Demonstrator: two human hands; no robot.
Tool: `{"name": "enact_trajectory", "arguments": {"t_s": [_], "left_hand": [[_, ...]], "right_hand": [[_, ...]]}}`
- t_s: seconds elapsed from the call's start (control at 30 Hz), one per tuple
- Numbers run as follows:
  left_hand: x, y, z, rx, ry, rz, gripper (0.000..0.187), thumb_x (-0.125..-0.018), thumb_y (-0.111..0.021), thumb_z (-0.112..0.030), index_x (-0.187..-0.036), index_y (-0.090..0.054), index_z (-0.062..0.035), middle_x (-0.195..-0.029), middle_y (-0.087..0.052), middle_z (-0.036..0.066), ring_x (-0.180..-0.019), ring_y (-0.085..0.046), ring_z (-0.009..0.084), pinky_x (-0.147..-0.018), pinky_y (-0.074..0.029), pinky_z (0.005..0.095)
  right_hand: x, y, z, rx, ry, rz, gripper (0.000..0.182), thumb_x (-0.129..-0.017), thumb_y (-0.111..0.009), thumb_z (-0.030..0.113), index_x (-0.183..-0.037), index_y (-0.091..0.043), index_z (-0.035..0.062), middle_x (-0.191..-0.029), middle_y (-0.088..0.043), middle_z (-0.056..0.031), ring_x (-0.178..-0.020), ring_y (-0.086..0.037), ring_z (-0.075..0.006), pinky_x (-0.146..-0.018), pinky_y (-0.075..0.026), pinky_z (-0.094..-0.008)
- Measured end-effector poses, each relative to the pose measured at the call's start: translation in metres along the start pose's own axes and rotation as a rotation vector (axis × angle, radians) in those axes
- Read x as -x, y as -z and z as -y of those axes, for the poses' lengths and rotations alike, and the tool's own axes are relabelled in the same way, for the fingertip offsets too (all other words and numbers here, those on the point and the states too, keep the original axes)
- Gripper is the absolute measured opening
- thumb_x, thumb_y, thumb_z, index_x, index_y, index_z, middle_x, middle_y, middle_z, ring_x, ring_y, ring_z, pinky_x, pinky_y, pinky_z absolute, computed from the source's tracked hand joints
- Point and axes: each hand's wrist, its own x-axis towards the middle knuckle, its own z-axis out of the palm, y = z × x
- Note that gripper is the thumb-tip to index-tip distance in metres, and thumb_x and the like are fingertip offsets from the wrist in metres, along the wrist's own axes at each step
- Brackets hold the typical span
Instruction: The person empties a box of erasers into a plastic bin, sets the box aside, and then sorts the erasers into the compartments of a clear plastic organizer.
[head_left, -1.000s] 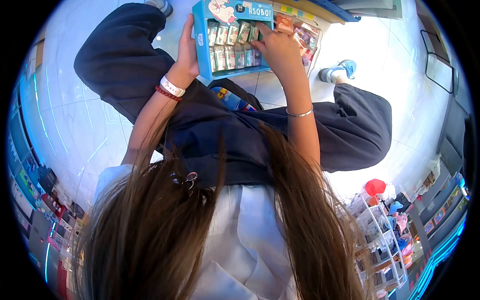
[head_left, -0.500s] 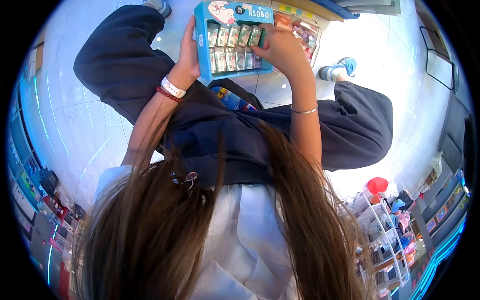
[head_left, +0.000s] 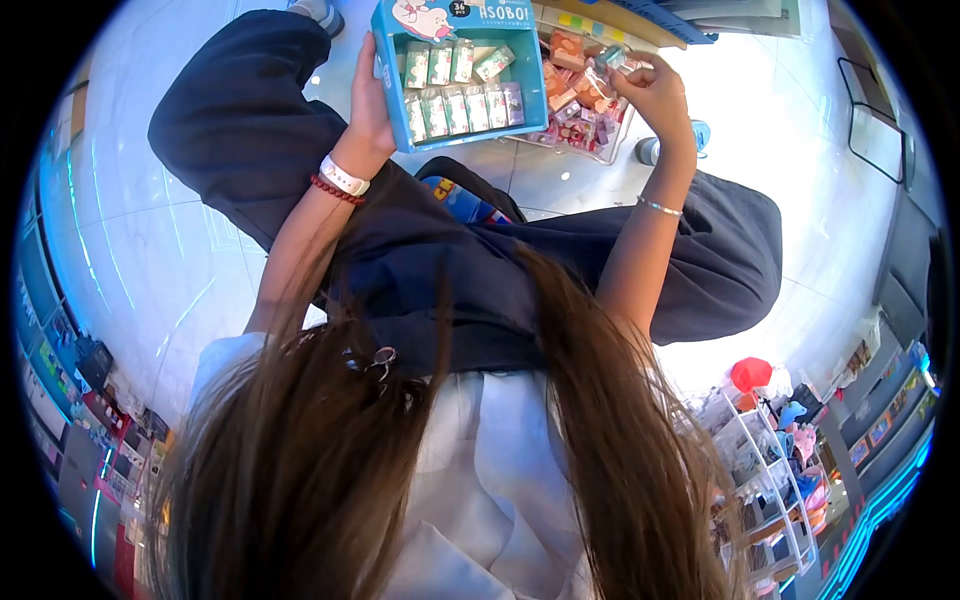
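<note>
My left hand (head_left: 370, 105) holds the left side of a blue display box (head_left: 402, 128), tilted toward me. Inside the box stand two rows of small clear-wrapped packs (head_left: 440, 64); one pack (head_left: 495, 63) in the back row leans over, with a gap to its right. My right hand (head_left: 648, 88) is to the right of the box, its fingers closed on a small greenish pack (head_left: 610, 58). Below that pack is a white tray (head_left: 612, 150) filled with orange, pink and red packets (head_left: 580, 92).
A dark bag with a colourful print (head_left: 462, 198) lies on the floor between my legs. Cardboard boxes (head_left: 610, 22) are beyond the tray. A white rack (head_left: 780, 480) with toys stands at the lower right, and a black wire frame (head_left: 877, 118) at the right.
My right hand has moved out of the blue box to the right, over the tray, with a small pack. The box has shifted slightly left, and a pack in its back row now leans.
</note>
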Motion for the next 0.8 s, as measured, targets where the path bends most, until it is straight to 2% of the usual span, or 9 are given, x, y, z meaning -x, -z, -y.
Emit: {"name": "enact_trajectory", "arguments": {"t_s": [0.07, 0.2, 0.33, 0.37, 0.43, 0.57, 0.6, 0.67, 0.8], "left_hand": [[0.000, -0.003, 0.001, -0.033, -0.034, 0.003, 0.073, -0.088, -0.037, -0.062, -0.132, -0.043, -0.0043, -0.133, -0.048, 0.015, -0.115, -0.053, 0.0298, -0.099, -0.041, 0.0414], [0.000, -0.008, 0.003, 0.119, 0.055, 0.165, 0.075, -0.088, -0.036, -0.062, -0.133, -0.042, -0.0036, -0.133, -0.047, 0.015, -0.116, -0.052, 0.0299, -0.100, -0.039, 0.0412], [0.002, -0.004, 0.001, 0.059, 0.035, 0.084, 0.075, -0.087, -0.037, -0.063, -0.133, -0.042, -0.0034, -0.133, -0.047, 0.015, -0.116, -0.052, 0.0300, -0.100, -0.040, 0.0411], [0.002, -0.003, 0.001, 0.058, 0.030, 0.078, 0.075, -0.087, -0.037, -0.063, -0.133, -0.042, -0.0034, -0.133, -0.047, 0.015, -0.115, -0.052, 0.0300, -0.100, -0.040, 0.0411], [0.001, -0.003, 0.001, 0.058, 0.026, 0.071, 0.075, -0.087, -0.037, -0.063, -0.133, -0.042, -0.0034, -0.133, -0.048, 0.015, -0.115, -0.052, 0.0299, -0.100, -0.040, 0.0410], [0.001, -0.002, 0.000, 0.044, 0.044, 0.061, 0.075, -0.087, -0.037, -0.063, -0.132, -0.043, -0.0032, -0.132, -0.049, 0.015, -0.114, -0.053, 0.0296, -0.099, -0.040, 0.0410], [0.000, -0.002, 0.001, 0.051, 0.042, 0.068, 0.074, -0.087, -0.037, -0.063, -0.131, -0.044, -0.0031, -0.131, -0.049, 0.015, -0.114, -0.053, 0.0295, -0.099, -0.041, 0.0410], [0.000, -0.004, 0.002, 0.046, 0.039, 0.046, 0.074, -0.087, -0.037, -0.063, -0.131, -0.044, -0.0030, -0.131, -0.050, 0.015, -0.113, -0.054, 0.0294, -0.099, -0.041, 0.0410], [0.001, -0.002, 0.001, 0.043, 0.043, 0.018, 0.074, -0.087, -0.038, -0.062, -0.130, -0.045, -0.0029, -0.130, -0.051, 0.015, -0.112, -0.054, 0.0294, -0.098, -0.041, 0.0410]], "right_hand": [[-0.006, 0.001, -0.039, 0.219, -0.129, 0.019, 0.056, -0.066, -0.077, 0.030, -0.101, -0.059, -0.0102, -0.064, -0.064, -0.0092, -0.057, -0.060, -0.0114, -0.055, -0.049, -0.0244], [-0.009, -0.017, -0.102, 0.226, -0.266, 0.055, 0.060, -0.065, -0.077, 0.032, -0.102, -0.059, -0.0112, -0.065, -0.065, -0.0145, -0.060, -0.065, -0.0185, -0.058, -0.051, -0.0272], [-0.004, -0.025, -0.134, 0.195, -0.406, 0.055, 0.060, -0.064, -0.076, 0.036, -0.098, -0.061, -0.0113, -0.069, -0.067, -0.0181, -0.068, -0.068, -0.0222, -0.065, -0.053, -0.0299], [-0.006, -0.028, -0.138, 0.195, -0.406, 0.054, 0.060, -0.064, -0.076, 0.036, -0.098, -0.061, -0.0113, -0.069, -0.067, -0.0181, -0.068, -0.068, -0.0222, -0.065, -0.053, -0.0299], [-0.010, -0.035, -0.144, 0.270, -0.353, 0.018, 0.061, -0.072, -0.074, 0.037, -0.104, -0.057, -0.0118, -0.065, -0.066, -0.0137, -0.057, -0.062, -0.0142, -0.052, -0.049, -0.0255], [-0.011, -0.051, -0.147, 0.482, -0.275, -0.137, 0.063, -0.070, -0.071, 0.044, -0.099, -0.061, -0.0106, -0.070, -0.067, -0.0196, -0.068, -0.067, -0.0288, -0.065, -0.053, -0.0341], [-0.010, -0.054, -0.141, 0.482, -0.276, -0.138, 0.063, -0.070, -0.071, 0.044, -0.099, -0.061, -0.0106, -0.070, -0.067, -0.0196, -0.068, -0.067, -0.0288, -0.065, -0.053, -0.0341], [-0.007, -0.061, -0.132, 0.474, -0.344, -0.192, 0.054, -0.070, -0.070, 0.041, -0.089, -0.063, -0.0082, -0.083, -0.064, -0.0269, -0.082, -0.064, -0.0402, -0.074, -0.051, -0.0427], [-0.008, -0.071, -0.140, 0.489, -0.260, -0.300, 0.050, -0.073, -0.069, 0.038, -0.092, -0.061, -0.0079, -0.084, -0.064, -0.0268, -0.083, -0.062, -0.0421, -0.075, -0.050, -0.0441]]}}
